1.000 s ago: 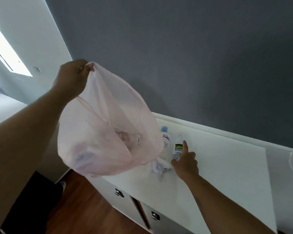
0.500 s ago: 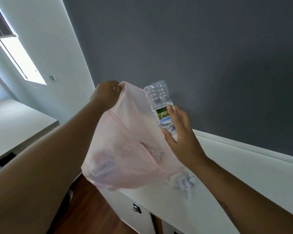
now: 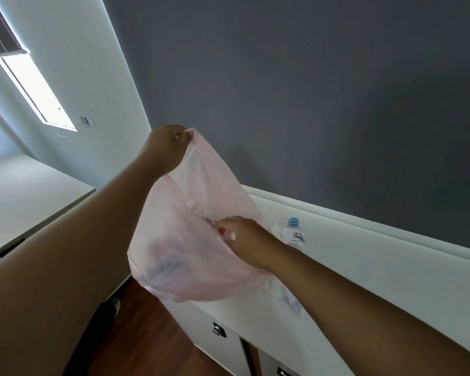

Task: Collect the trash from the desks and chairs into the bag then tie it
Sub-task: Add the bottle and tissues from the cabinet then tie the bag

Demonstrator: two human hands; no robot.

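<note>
Bag (image 3: 190, 256) hangs from the left hand (image 3: 166, 147), pinched at its rim; right hand (image 3: 244, 240) reaches into its mouth, grip hidden. Bottle (image 3: 293, 236) stands on the desk (image 3: 391, 267).

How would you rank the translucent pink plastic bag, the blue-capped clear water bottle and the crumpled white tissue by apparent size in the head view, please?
1. Translucent pink plastic bag, by far largest.
2-3. Blue-capped clear water bottle and crumpled white tissue: both partly hidden, so unranked.
</note>
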